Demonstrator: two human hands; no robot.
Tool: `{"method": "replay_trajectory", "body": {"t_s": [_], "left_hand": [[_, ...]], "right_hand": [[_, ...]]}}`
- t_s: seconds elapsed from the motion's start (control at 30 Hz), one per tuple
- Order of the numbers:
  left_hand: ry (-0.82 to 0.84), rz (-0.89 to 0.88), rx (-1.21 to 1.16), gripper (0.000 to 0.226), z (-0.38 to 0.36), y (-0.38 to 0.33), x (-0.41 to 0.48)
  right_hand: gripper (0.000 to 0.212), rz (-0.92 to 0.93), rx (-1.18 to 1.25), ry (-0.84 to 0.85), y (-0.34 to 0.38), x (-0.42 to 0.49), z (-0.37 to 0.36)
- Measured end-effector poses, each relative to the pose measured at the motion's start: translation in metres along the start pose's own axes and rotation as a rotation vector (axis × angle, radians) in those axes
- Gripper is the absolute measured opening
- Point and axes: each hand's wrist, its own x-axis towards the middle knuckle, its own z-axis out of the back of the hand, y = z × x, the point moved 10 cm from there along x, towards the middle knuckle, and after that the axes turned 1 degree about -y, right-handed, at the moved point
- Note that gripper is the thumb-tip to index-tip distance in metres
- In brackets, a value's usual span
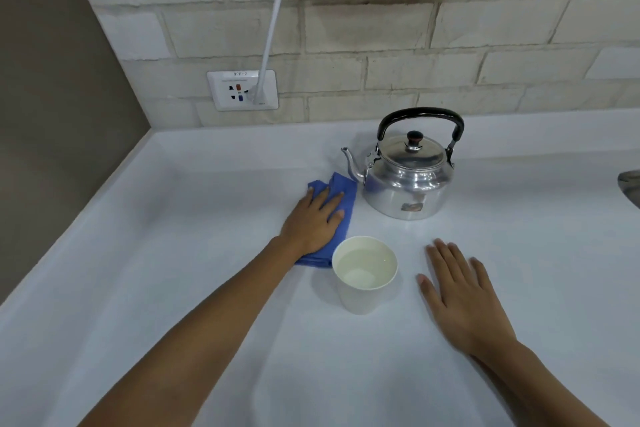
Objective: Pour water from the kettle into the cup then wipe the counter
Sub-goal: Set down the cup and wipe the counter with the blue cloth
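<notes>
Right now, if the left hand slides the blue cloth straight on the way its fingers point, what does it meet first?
Probably the kettle. The left hand lies flat on the blue cloth, fingers pointing up-right toward the spout; the cloth's far corner looks almost touching it, though depth is unclear.

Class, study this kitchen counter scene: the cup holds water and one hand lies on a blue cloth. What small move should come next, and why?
Probably slide the left hand, flat on the blue cloth, across the counter away from the cup. The cup already holds water and the kettle stands upright, so only wiping seems left. The right hand lies flat and empty.
</notes>
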Motion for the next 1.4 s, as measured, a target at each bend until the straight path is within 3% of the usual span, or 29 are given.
{"method": "replay_trajectory", "body": {"t_s": [0.1, 0.23, 0.4, 0.53, 0.67, 0.87, 1.13, 1.3, 1.4], "left_hand": [[0.009, -0.167, 0.016, 0.049, -0.002, -0.017, -0.041], [-0.005, -0.200, -0.059, 0.052, 0.009, 0.004, -0.106], [-0.055, -0.028, 0.117, 0.054, 0.023, 0.045, -0.111], [-0.047, 0.162, 0.007, 0.053, 0.017, 0.034, -0.090], [-0.024, 0.153, -0.047, 0.050, 0.005, 0.010, -0.112], [-0.150, 0.041, -0.055, 0.049, 0.005, -0.008, -0.215], [-0.125, 0.364, 0.009, 0.050, 0.012, 0.006, -0.203], [-0.171, 0.209, -0.026, 0.050, -0.003, -0.045, -0.241], [-0.156, 0.152, -0.029, 0.049, 0.000, -0.039, -0.272]], "right_hand": [[0.060, 0.007, 0.006, 0.004, -0.003, 0.001, -0.001], [0.061, 0.007, 0.015, -0.005, -0.003, 0.000, -0.001], [0.060, 0.008, -0.019, -0.027, 0.000, 0.002, 0.001], [0.058, 0.009, -0.016, -0.029, 0.002, 0.002, 0.004], [0.057, 0.019, -0.010, -0.019, 0.002, 0.002, 0.004], [0.056, 0.031, 0.003, -0.044, 0.003, 0.002, 0.006], [0.055, 0.049, -0.009, -0.070, 0.004, 0.003, 0.007], [0.057, 0.054, -0.005, -0.054, 0.003, 0.004, 0.003], [0.059, 0.056, -0.007, -0.034, 0.002, 0.002, 0.000]]}}
